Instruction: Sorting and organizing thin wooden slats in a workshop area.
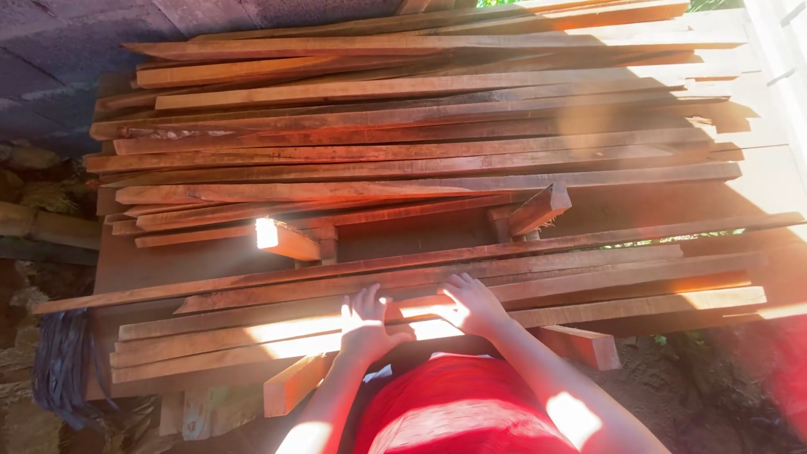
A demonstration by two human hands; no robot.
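On stack's near edge: left hand [363, 324], right hand [472, 304] flat, fingers spread, gripping nothing, on plank [588, 313] running left-right.

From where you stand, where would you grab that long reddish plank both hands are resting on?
Probably near the middle of the plank, about where the left hand and right hand already lie. It is long and thin, so a central two-hand hold should balance it. Come from the near edge, fingers curling over the top; other planks crowd the far side.
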